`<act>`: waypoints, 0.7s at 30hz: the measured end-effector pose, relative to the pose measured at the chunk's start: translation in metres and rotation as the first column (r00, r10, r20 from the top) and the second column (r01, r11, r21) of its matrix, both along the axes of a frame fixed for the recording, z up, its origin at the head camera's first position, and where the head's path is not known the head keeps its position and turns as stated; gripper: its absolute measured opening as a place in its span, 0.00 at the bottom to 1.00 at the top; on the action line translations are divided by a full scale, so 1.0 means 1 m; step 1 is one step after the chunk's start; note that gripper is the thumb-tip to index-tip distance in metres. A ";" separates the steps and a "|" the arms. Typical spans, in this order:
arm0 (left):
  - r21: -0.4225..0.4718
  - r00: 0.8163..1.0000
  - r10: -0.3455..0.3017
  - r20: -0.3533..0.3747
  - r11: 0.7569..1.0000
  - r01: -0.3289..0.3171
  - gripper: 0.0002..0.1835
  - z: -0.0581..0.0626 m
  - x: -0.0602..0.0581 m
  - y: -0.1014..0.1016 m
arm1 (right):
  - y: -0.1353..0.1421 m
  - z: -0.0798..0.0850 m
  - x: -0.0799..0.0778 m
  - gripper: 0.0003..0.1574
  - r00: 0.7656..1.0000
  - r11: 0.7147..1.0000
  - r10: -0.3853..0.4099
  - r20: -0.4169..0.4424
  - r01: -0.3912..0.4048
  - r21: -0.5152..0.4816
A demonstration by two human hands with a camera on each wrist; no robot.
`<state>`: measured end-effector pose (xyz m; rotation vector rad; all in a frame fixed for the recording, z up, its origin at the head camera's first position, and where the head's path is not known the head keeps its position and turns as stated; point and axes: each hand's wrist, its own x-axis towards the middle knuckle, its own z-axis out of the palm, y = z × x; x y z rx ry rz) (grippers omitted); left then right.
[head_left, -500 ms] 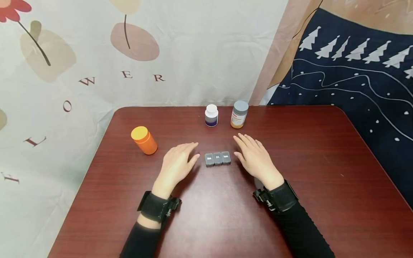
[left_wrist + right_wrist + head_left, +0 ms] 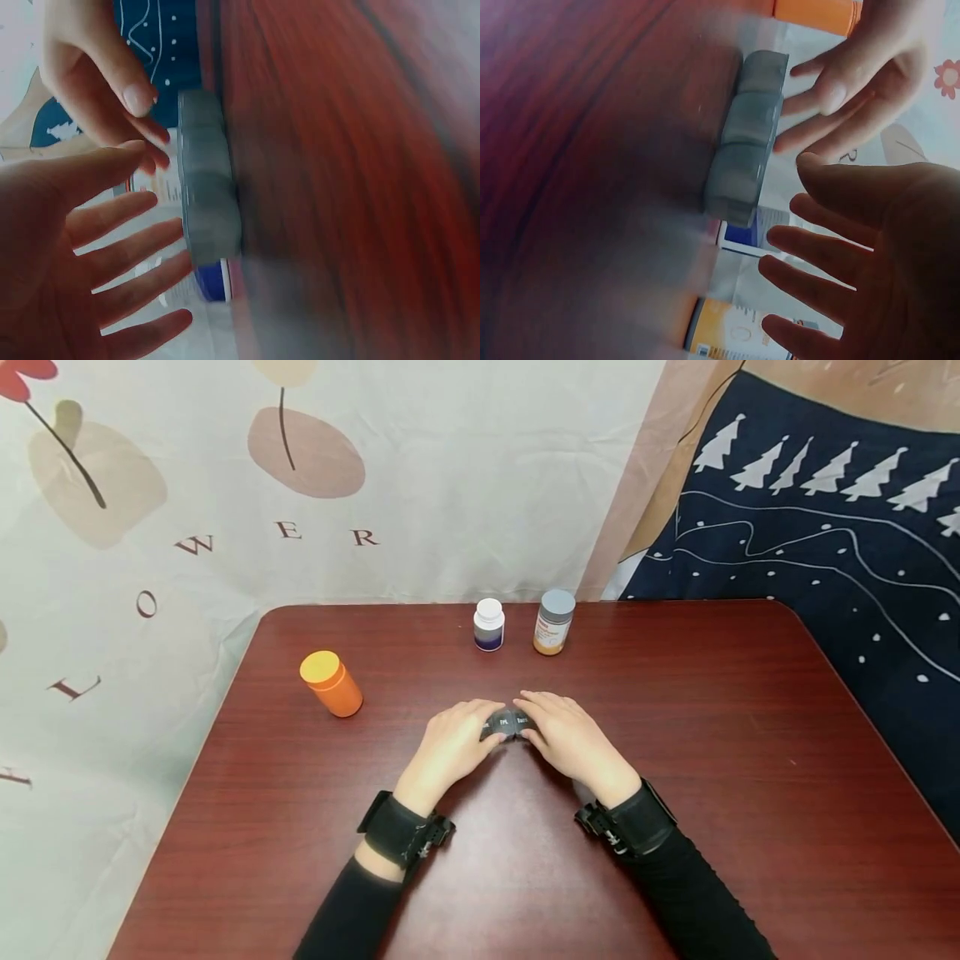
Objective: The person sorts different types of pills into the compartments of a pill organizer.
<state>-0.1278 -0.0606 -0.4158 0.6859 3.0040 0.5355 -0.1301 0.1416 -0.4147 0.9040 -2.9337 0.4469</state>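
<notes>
Glossy tabletop (image 2: 517, 868) bears a lobed box (image 2: 506, 723) between left hand (image 2: 452, 739) and right hand (image 2: 572, 737), both spread, contact unclear.

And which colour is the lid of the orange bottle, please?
Yellow. The lid of the orange bottle shows best in the head view.

"Fri." on pillbox (image 2: 506, 723), "LOWER" on cloth (image 2: 450, 485)

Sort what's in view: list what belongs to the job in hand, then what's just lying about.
In the job:
gray three-compartment pill organizer
left hand, at one end of it
right hand, at the other

Apparently just standing by, untouched:
yellow-capped orange pill bottle
white-capped bottle
gray-capped bottle
</notes>
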 end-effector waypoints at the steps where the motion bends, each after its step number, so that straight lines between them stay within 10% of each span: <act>1: -0.012 1.000 -0.001 -0.003 1.000 0.001 0.25 0.000 -0.001 0.002 | -0.001 0.000 0.000 0.30 1.000 1.000 -0.001 -0.007 0.001 0.002; 21: -0.105 0.996 0.076 -0.052 0.991 -0.081 0.21 0.002 -0.010 0.021 | -0.006 -0.003 -0.005 0.22 0.998 1.000 -0.029 -0.056 0.029 -0.009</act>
